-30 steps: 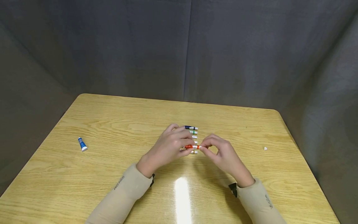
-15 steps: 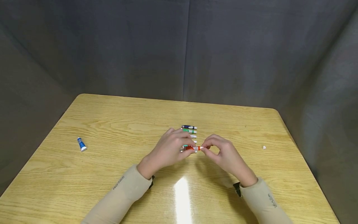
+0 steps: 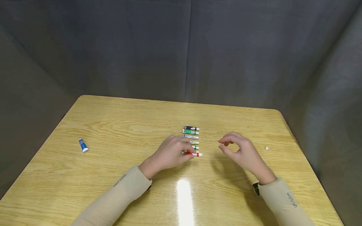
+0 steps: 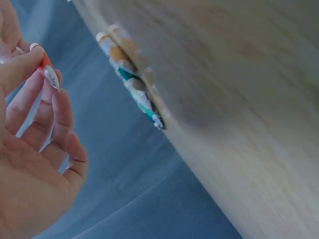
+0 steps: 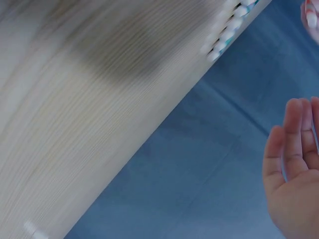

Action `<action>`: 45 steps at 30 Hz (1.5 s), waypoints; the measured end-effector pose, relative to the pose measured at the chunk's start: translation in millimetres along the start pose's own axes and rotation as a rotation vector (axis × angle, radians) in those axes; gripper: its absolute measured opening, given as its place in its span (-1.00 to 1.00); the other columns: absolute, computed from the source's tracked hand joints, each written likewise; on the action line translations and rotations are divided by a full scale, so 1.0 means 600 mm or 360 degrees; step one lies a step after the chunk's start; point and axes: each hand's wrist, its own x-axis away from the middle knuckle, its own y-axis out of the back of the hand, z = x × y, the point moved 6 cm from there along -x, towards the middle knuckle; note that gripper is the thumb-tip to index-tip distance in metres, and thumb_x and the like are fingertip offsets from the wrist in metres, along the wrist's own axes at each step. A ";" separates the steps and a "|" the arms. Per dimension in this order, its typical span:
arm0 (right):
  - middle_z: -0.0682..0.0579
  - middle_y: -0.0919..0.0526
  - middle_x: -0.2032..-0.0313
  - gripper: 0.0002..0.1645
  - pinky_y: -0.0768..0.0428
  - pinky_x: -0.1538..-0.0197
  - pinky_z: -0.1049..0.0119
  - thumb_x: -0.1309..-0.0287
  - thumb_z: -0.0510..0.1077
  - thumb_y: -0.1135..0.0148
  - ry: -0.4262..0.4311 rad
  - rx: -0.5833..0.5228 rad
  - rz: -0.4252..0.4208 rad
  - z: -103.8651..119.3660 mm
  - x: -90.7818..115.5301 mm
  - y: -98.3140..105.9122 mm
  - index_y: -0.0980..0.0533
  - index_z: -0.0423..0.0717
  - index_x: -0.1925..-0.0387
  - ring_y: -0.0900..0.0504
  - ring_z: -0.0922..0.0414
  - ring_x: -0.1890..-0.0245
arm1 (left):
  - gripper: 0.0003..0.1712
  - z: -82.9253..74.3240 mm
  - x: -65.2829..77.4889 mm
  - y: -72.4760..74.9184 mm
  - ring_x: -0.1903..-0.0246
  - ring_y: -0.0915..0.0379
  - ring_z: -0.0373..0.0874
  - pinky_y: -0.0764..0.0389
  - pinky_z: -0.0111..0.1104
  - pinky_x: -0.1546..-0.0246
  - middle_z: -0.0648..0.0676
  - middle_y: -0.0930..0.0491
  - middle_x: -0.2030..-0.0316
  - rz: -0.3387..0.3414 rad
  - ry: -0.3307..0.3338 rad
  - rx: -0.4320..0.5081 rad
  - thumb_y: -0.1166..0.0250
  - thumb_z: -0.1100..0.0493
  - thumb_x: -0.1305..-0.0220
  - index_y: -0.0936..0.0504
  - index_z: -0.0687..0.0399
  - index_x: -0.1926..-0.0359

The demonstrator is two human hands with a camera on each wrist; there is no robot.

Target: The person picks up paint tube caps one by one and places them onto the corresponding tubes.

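Observation:
My left hand [image 3: 172, 152] pinches a red-orange paint tube [image 4: 46, 62] between thumb and fingers. The tube's white cap [image 3: 200, 154] points right in the head view, near the front end of a row of small paint tubes. Several tubes show in that row, among them a dark blue tube [image 3: 191, 128] at the back and a green tube [image 3: 190, 132] just in front of it. My fingers hide part of the front ones. Right of the row, my right hand [image 3: 243, 153] is held above the table, thumb and forefinger bent toward each other with nothing seen between them.
A blue tube [image 3: 83, 146] lies alone on the left of the wooden table [image 3: 127, 119]. On the right lies a small white piece [image 3: 267, 148]. Grey curtains [image 3: 113, 50] hang behind the table and along its sides.
My right hand has let go of the tube's cap end and moved right, away from it. My left hand has brought the red-orange tube slightly nearer the table's front, uncovering more of the row.

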 end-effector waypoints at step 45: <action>-0.27 -0.64 0.08 -0.52 -0.52 0.25 0.45 -0.35 -0.09 -0.35 -0.0862 0.0286 0.0458 -0.285 0.116 0.129 -0.55 -0.39 -0.11 -0.59 0.12 0.18 | -0.90 0.011 0.003 -0.057 0.33 -0.65 -0.25 -0.52 -0.35 0.31 -0.15 -0.72 0.34 0.0259 -0.0061 -0.0400 -0.52 -0.01 -0.20 -0.81 -0.15 0.33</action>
